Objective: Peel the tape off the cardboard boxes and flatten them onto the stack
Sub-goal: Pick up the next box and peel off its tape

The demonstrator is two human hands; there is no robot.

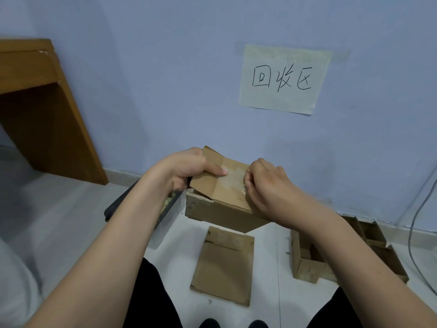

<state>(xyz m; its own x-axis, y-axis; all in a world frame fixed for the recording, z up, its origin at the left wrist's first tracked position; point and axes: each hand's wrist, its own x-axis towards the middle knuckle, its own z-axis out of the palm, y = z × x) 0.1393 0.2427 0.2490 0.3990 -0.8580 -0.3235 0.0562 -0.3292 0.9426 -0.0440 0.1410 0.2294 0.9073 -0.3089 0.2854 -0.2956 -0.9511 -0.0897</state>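
Note:
A brown cardboard box is held up in front of me, above the floor. My left hand grips its raised top flap at the left, thumb lying across the flap. My right hand is on the right side of the top, its fingertips pinching a strip of clear tape that runs across the flaps. A flattened cardboard piece lies on the floor below the box.
An open cardboard box with dividers sits on the floor at right. A wooden desk stands at left by the wall. A paper sign hangs on the wall. A black flat object lies under my left forearm. A cable hangs at far right.

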